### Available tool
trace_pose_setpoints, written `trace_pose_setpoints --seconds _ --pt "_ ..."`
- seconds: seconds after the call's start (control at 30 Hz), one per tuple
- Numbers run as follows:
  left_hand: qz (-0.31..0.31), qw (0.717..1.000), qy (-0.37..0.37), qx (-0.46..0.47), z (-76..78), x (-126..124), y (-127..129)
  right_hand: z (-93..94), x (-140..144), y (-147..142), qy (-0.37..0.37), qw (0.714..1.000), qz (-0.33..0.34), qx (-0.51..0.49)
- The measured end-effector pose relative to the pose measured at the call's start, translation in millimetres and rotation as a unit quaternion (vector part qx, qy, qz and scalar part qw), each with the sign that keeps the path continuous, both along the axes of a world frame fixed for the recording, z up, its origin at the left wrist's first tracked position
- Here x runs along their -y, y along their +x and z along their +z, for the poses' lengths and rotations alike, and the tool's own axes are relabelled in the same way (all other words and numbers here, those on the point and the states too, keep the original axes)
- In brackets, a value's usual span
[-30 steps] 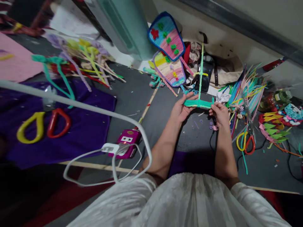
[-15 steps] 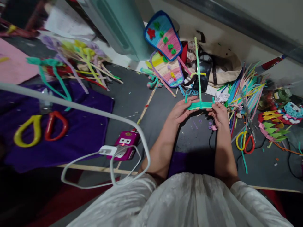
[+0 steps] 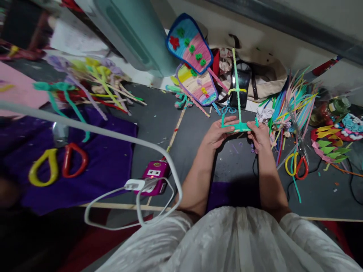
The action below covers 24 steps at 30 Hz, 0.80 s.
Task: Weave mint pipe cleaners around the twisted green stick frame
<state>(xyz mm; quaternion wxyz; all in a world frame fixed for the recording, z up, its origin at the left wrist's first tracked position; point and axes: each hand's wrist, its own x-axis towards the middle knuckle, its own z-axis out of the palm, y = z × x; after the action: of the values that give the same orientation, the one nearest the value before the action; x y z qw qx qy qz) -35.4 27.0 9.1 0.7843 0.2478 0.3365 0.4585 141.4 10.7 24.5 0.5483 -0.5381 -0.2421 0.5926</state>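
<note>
Between both hands is a pipe cleaner craft piece (image 3: 240, 127) with a flat green base, a tall pale green upright and a short yellow crosspiece. My left hand (image 3: 217, 134) pinches the left end of the base, thumb along its front. My right hand (image 3: 258, 134) grips the right end, thumb and fingers pressed on the green strip. Short green ends stick up beside each hand. A few small purple bits (image 3: 240, 144) lie on the table just below the piece.
Scissors (image 3: 296, 165) and a heap of loose pipe cleaners (image 3: 300, 102) lie to the right. Two striped fan-shaped crafts (image 3: 190, 45) lean at the back near a cream bag (image 3: 268, 75). On the left are larger-looking scissors (image 3: 75, 160), purple cloth (image 3: 113, 151), and a power socket (image 3: 155, 172) with a white cable.
My right hand has slid inward along the green base, its thumb now farther over the strip. My left thumb lies flatter across the left end. The camera view has shifted slightly.
</note>
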Motion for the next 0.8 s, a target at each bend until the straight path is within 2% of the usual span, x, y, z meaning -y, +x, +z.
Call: trace_pose_setpoints --seconds 0.23,0.53,0.8 --pt "-0.005 1.000 -0.006 -0.006 -0.5 2 2 2.2 4 -18 -0.015 0.995 0.025 -0.095" --pt "-0.007 1.000 -0.017 -0.001 -7.8 3 0 10.1 5 -28 -0.015 0.998 -0.016 -0.054" --pt "-0.002 1.000 -0.025 0.005 -8.8 3 0 3.5 4 -27 0.003 0.999 -0.012 -0.029"
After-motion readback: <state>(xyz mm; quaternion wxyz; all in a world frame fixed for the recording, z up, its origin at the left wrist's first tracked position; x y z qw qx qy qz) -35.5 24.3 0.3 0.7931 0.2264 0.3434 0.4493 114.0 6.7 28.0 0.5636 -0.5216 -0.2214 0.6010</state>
